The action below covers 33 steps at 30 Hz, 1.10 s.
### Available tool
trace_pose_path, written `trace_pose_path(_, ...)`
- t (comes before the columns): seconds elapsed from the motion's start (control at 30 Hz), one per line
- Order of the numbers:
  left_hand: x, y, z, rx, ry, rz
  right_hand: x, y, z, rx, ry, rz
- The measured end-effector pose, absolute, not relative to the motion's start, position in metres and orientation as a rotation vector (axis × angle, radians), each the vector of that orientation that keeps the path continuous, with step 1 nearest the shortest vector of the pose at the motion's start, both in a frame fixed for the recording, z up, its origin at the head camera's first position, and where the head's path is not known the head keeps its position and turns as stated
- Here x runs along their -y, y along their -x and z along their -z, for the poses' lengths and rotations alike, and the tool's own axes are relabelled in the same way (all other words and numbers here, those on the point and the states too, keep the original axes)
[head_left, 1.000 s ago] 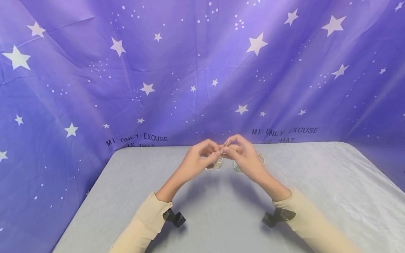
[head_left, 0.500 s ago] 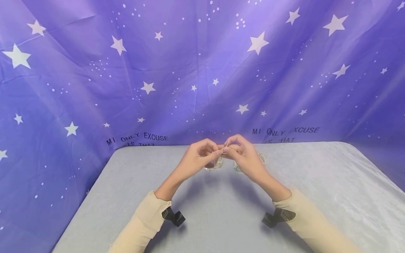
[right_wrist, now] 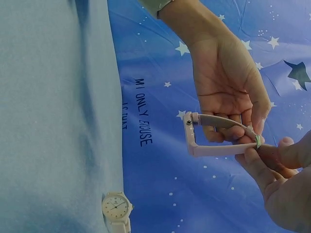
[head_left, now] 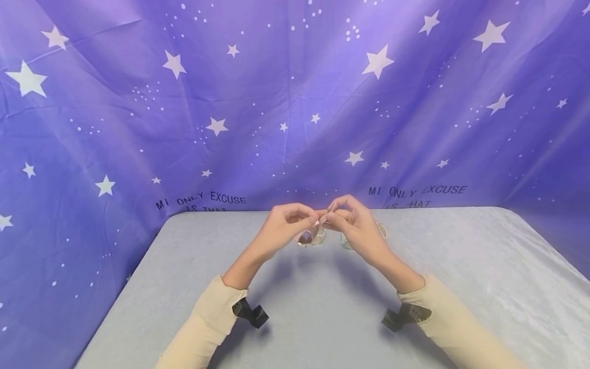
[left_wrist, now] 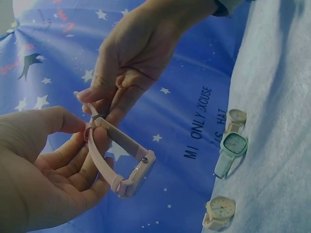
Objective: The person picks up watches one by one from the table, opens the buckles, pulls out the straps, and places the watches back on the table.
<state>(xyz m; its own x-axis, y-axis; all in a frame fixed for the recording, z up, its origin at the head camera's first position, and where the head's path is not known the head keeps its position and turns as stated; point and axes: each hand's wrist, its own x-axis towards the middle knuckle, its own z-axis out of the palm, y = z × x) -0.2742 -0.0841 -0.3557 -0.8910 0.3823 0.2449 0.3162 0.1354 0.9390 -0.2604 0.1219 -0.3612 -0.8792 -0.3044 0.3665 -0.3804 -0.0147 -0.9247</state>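
A pale pink wristwatch (left_wrist: pixel 141 177) hangs in the air between both hands, its strap bent into a loop. My left hand (head_left: pixel 283 229) pinches the strap near the buckle between thumb and fingers. From the other side, my right hand (head_left: pixel 361 230) pinches the strap end beside the metal buckle (right_wrist: pixel 258 141). In the right wrist view the watch case (right_wrist: pixel 189 133) stands edge-on, away from the fingertips. Fingers partly cover the strap ends, so how far the strap is through the buckle cannot be told.
Several other watches lie on the grey cloth-covered table (head_left: pixel 318 318) beyond the hands: a mint green one (left_wrist: pixel 234 144), a cream one (left_wrist: pixel 222 208) and a beige one (left_wrist: pixel 237 116). Behind the table's far edge hangs a purple star-patterned curtain (head_left: pixel 258 92).
My left hand has drawn slightly left, leaving a small gap between the two hands' fingertips. More of the pink wristwatch shows below the left fingers. My right hand stays nearly in place.
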Motion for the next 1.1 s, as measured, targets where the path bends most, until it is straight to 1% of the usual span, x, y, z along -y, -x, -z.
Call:
trace_pose_path(0.23, 0.0839, 0.2758, 0.354, -2.275, -0.63, -1.94, -0.1229, 0.2617, 0.3618, 2.175, -0.799, -2.026)
trace_pose_path(0.47, 0.0836, 0.2754, 0.3521, -2.263, -0.608, -1.954, -0.1205, 0.2601, 0.3605, 2.284, -0.741, -1.931)
trace_pose_path(0.6, 0.0845, 0.2743, 0.3512, -2.265, -0.601, -1.958, -0.1191, 0.2611, 0.3608, 2.281, -0.753, -1.928)
trace_pose_path(0.73, 0.0853, 0.2732, 0.3505, -2.262, -0.629, -1.965, -0.1185, 0.261, 0.361, 2.307, -0.738, -1.918)
trace_pose_path(0.93, 0.0871, 0.2729, 0.3502, -2.261, -0.735, -1.942, -0.1196, 0.2615, 0.3621, 2.414, -0.647, -1.813)
trace_pose_path(1.1, 0.0888, 0.2731, 0.3499, -2.254, -0.811, -1.888, -0.1204, 0.2626, 0.363, 2.416, -0.651, -1.772)
